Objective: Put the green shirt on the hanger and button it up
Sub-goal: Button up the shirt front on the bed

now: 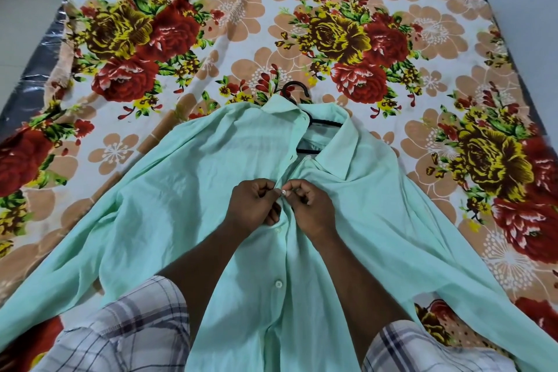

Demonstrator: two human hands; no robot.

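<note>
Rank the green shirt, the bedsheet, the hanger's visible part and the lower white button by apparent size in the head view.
1. Floral bedsheet
2. Green shirt
3. Black hanger, mostly hidden under the collar
4. White button

Nearness to the camera enlarges the shirt, but the sheet still spans more.

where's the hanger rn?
Head view, centre: the black hanger lies inside the green shirt collar on the floral bedsheet, hook poking out above, beyond both hands.
</note>
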